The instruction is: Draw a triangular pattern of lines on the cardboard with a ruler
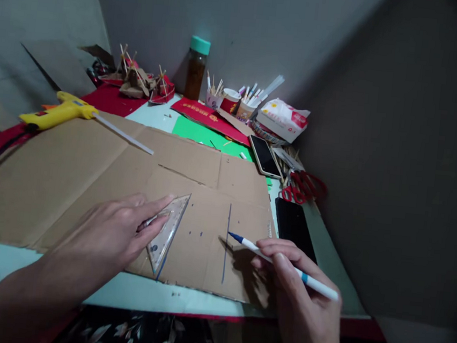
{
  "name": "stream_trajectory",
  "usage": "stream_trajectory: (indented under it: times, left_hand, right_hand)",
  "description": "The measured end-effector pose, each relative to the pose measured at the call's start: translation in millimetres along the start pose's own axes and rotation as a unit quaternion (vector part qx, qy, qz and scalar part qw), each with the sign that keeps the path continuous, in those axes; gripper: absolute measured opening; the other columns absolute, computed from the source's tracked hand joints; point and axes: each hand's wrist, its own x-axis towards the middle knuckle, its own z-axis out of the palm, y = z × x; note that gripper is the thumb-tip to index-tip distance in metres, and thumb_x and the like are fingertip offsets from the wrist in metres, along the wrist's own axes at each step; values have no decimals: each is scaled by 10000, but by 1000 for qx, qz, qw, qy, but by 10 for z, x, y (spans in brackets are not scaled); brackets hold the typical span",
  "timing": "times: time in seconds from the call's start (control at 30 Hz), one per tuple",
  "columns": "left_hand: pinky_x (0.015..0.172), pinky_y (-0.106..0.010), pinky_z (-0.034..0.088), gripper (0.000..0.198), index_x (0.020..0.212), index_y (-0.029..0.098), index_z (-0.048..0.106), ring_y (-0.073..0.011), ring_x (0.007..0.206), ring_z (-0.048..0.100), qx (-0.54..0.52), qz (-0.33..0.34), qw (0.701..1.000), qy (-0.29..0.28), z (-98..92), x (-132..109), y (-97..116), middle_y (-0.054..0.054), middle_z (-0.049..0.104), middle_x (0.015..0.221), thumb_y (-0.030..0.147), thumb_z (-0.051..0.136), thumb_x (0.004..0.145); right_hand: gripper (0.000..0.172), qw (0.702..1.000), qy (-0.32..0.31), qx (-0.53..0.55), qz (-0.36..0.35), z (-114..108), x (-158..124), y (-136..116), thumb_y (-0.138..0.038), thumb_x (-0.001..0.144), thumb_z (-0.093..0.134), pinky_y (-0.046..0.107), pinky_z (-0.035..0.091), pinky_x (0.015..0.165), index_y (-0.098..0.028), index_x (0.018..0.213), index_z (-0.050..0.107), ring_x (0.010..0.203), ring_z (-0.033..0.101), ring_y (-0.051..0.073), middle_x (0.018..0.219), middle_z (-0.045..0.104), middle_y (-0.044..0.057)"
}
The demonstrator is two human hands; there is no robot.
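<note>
Left hand (pixel 116 225) grips triangle ruler (pixel 166 230) on cardboard (pixel 90 180); right hand (pixel 301 292) holds white-and-blue marker (pixel 251 246).
Gold lettering on red strip (pixel 211 118) and print on white-and-red packet (pixel 282 118) too small to read; ruler lies along one blue line, marker tip at or just above another, contact can't be told; cardboard's front edge runs near table (pixel 187 301) edge, its right edge beside black phone (pixel 296 226); cardboard stretches far left past left hand, up to yellow glue gun (pixel 60 113), leaving more room there than at right.

Hands (pixel 113 228) (pixel 308 292) bare; dark clothing (pixel 148 333), pale leaf print.
</note>
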Motion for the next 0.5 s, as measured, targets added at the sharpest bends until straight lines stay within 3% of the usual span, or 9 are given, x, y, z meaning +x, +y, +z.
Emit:
stream_trajectory:
  times: [0.13,0.27,0.4,0.5]
  left_hand:
    - [829,-440,658,589,1392,279,812,-326,945,849,-27,3,1000,3,-111,62,67,-112,889,1147,560,425,1048]
    - [920,-461,685,596,1413,265,800,-337,1039,857,-41,-5,999,9,-108,85,123,-119,879,1230,556,438,1040]
    - [888,-443,691,572,1431,281,790,-323,995,854,-42,-10,999,15,-124,154,162,-115,884,1138,548,459,1048]
    - [923,-440,690,518,1387,297,809,-317,1024,848,-42,-5,999,17,-151,225,197,-102,884,1188,516,475,1057]
  right_hand:
    - [181,1000,-9,6,13,-34,32,123,-347,1028,809,219,687,637,-236,920,903,740,837,197,920,867,87]
    - [210,999,-25,8,23,-8,18,88,-395,1013,823,212,688,639,-255,875,896,724,828,193,914,864,80]
    - [258,998,2,9,69,20,2,30,-455,1017,822,192,683,687,-278,836,872,763,827,173,938,850,53]
    - [234,997,-39,-10,58,-35,28,25,-439,1034,806,179,687,714,-292,865,872,783,846,171,949,856,39]
